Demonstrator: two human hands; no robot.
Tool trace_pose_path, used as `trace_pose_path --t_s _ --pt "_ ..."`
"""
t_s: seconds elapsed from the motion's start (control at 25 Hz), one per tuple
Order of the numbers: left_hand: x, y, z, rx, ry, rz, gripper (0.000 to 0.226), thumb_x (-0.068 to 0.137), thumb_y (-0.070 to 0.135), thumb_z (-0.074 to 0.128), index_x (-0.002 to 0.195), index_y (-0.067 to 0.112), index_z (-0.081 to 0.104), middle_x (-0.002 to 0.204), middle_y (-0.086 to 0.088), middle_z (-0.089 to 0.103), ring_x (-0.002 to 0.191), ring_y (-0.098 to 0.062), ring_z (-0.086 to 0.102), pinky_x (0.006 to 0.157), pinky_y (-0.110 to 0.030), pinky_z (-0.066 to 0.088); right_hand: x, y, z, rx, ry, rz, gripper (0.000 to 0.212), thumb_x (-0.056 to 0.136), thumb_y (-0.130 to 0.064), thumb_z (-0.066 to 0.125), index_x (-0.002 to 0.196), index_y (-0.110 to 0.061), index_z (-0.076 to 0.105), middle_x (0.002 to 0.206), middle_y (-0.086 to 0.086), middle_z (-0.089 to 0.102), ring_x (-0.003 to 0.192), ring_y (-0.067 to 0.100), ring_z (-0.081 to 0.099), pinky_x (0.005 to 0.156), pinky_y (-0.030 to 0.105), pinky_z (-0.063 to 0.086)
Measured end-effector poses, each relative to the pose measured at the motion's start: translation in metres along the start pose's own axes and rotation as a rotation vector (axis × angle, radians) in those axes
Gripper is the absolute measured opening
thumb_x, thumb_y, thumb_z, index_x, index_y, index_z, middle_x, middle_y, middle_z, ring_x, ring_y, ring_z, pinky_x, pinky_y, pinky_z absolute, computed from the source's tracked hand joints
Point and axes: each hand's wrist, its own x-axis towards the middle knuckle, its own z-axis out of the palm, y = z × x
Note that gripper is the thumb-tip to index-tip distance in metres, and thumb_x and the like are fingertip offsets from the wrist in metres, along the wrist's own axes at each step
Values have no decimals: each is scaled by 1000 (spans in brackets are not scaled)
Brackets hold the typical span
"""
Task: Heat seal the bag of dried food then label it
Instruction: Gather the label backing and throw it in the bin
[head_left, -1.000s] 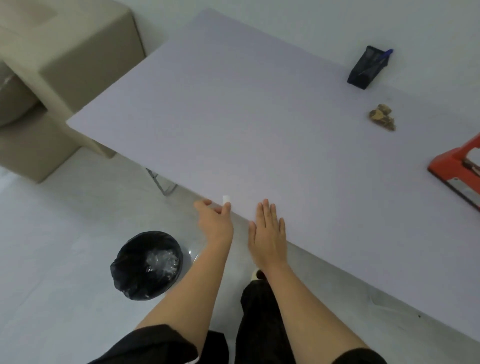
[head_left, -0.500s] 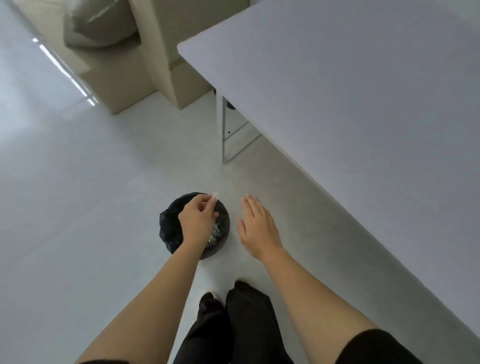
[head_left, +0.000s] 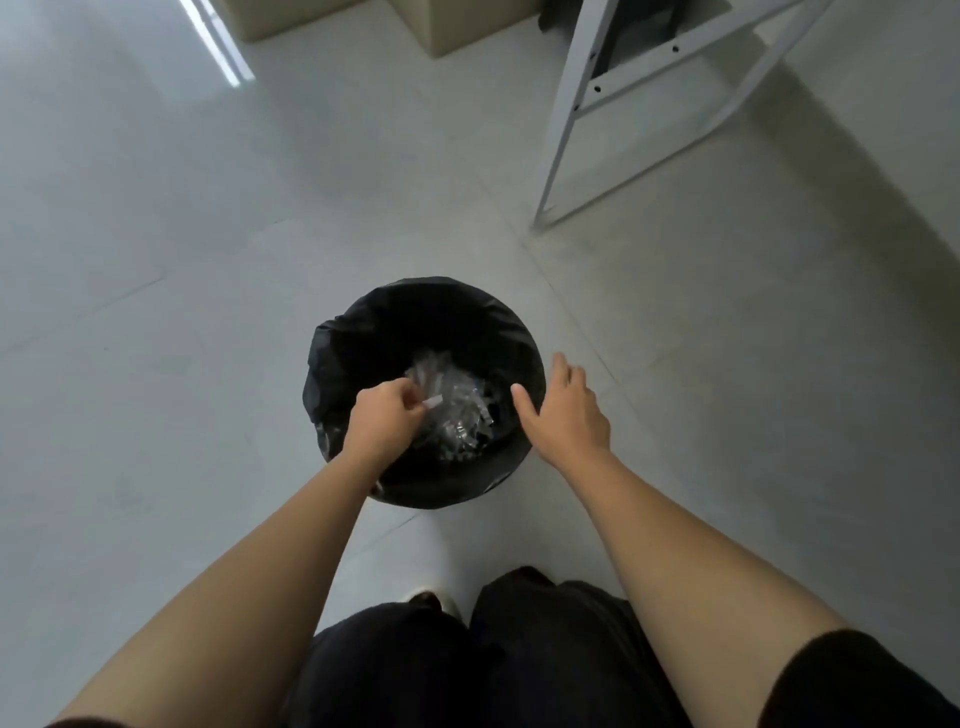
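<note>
My left hand pinches a small white paper strip between thumb and fingers, right over the mouth of a round bin lined with a black bag. Clear crumpled plastic scraps lie inside the bin. My right hand hovers flat and empty over the bin's right rim, fingers spread. The bag of dried food, the sealer and the table top are out of view.
White metal table legs stand on the pale tiled floor at upper right. A beige block sits at the top edge. My dark trousers and a shoe are at the bottom, close to the bin.
My view dropped from the table top to the floor. Both hands came down off the table edge, and the left hand carried the white strip over the bin.
</note>
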Motion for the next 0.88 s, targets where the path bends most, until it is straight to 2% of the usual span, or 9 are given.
trace_pose_path --t_s 0.08,0.12,0.2,0.32,0.4,0.48,0.56,0.64,0.88 --pt "19 -14 13 56 -33 7 34 85 39 64 89 6 67 84 -9 66 80 -24 62 73 -33 51 12 4 17 34 -40 24 55 95 -45 37 136 -11 24 121 14 50 104 36 55 70 37 44" --pt "29 -18 20 83 -46 4 31 85 36 64 88 6 67 84 -8 66 82 -25 62 72 -32 49 17 6 26 62 -35 21 43 97 -37 36 128 -9 29 104 14 56 95 36 59 67 38 46" --pt "45 -26 34 115 -57 -5 17 86 25 62 89 9 68 87 -8 66 88 -26 62 72 -29 45 25 7 40 105 7 34 20 97 -18 36 113 -7 33 73 6 51 76 33 59 57 37 46" --pt "58 -32 47 103 -34 -36 15 86 14 59 95 10 70 99 -12 69 94 -27 62 77 -29 46 29 6 47 111 21 73 16 93 -6 37 108 -6 33 63 1 41 63 26 50 48 31 35" --pt "57 -33 51 73 -12 -54 21 86 13 61 105 7 67 106 -15 67 98 -27 61 81 -29 46 28 7 47 111 10 74 15 94 -8 36 108 -6 32 69 6 50 62 26 48 47 30 33" --pt "53 -28 47 56 33 -61 26 87 12 60 111 5 64 109 -16 66 102 -28 60 83 -31 46 26 5 43 78 2 54 20 98 -21 34 111 -7 33 88 13 60 69 29 52 54 33 38" --pt "44 -20 36 51 77 -46 25 88 11 59 111 5 65 109 -15 66 102 -28 60 82 -31 46 20 -2 31 64 2 55 40 98 -40 32 120 -7 32 111 14 56 88 33 56 64 35 38" --pt "26 -9 17 42 94 -42 23 88 13 59 109 7 65 108 -14 66 99 -27 61 82 -30 46 7 -14 6 71 25 37 51 97 -45 30 131 -6 29 125 15 48 106 34 52 71 37 37" --pt "-73 88 -86 -12 146 11 24 91 20 54 107 8 67 102 -11 70 98 -25 61 83 -28 43 -70 -71 -129 -18 89 -115 47 99 -40 27 128 -5 39 125 15 50 111 33 48 88 42 40"
